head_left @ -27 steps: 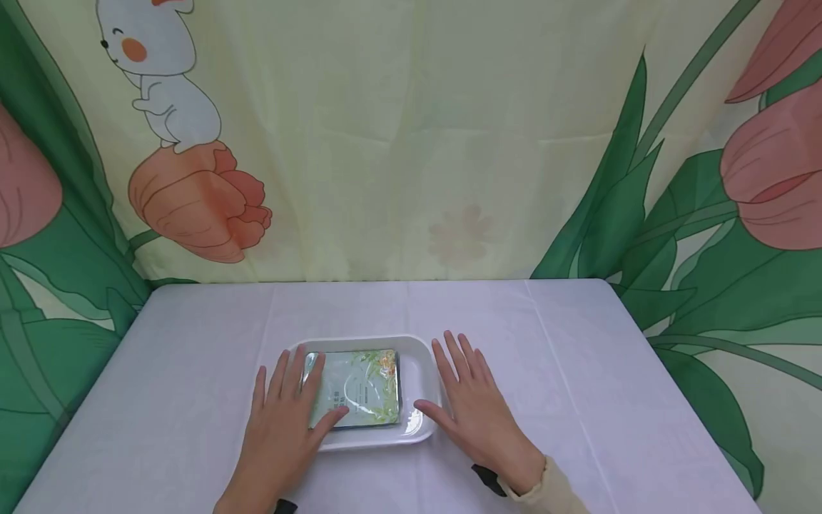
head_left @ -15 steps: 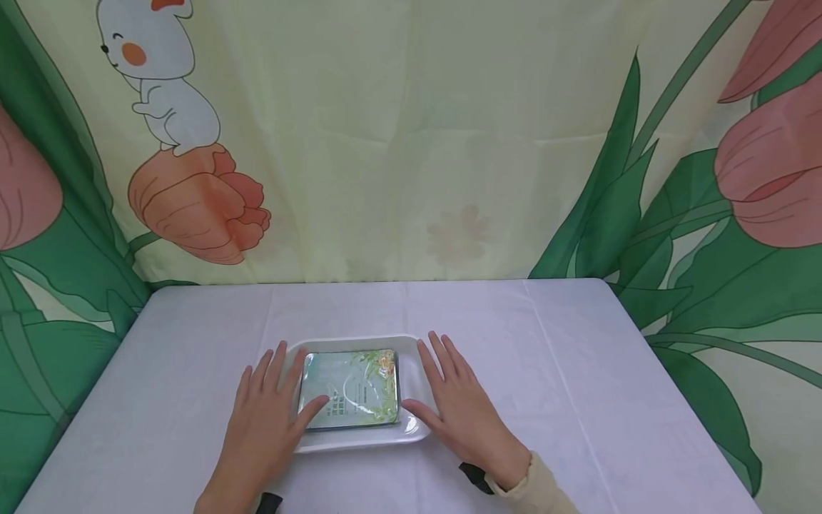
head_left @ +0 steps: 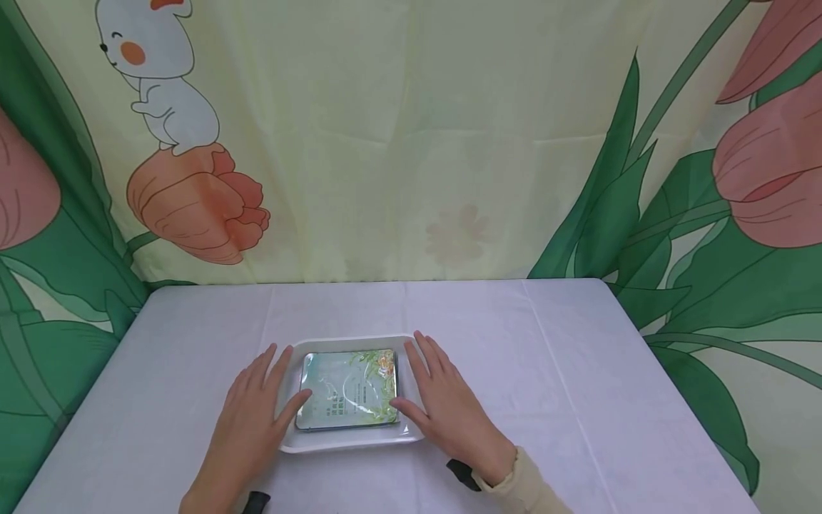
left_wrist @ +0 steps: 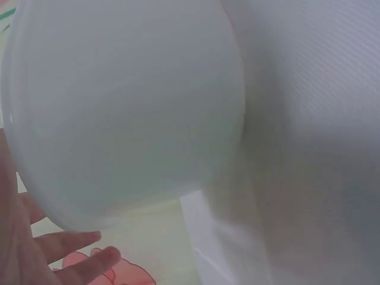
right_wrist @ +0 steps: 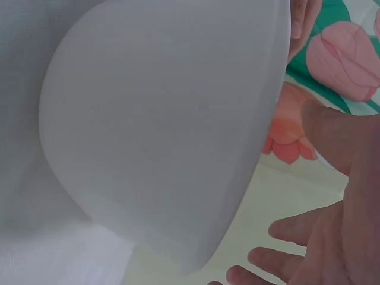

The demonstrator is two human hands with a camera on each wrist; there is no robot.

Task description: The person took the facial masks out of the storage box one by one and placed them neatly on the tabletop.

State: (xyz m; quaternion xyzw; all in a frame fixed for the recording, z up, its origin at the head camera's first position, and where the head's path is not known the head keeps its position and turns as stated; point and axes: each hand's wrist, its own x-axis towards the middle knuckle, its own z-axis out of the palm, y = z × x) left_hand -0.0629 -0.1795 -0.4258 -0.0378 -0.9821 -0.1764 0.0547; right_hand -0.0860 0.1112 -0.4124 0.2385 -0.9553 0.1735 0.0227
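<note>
A flat, pale green rectangular packet (head_left: 343, 392) with a glossy surface and a printed leaf-and-flower border lies in a shallow white tray (head_left: 356, 447). My left hand (head_left: 247, 414) is at the tray's left end, fingers extended and thumb pointing towards the packet. Opposite it, my right hand (head_left: 452, 410) spreads over the tray's right end, its thumb near the packet's right edge. Neither hand grips anything. Both wrist views are filled largely by the tray's smooth outer side (left_wrist: 130, 107). Contact between the hands and the tray cannot be made out.
A white cloth covers the table (head_left: 514, 343), with fold lines running across it. Behind the table hangs a cream curtain (head_left: 385, 143) printed with a rabbit, tulips and large green leaves. Dark bands circle both wrists, and a beige sleeve (head_left: 529, 485) shows on the right.
Both hands have shifted left. My left hand has drawn back from over the packet, uncovering it, while my right hand has come closer over the tray's right end. Packet and tray stay put.
</note>
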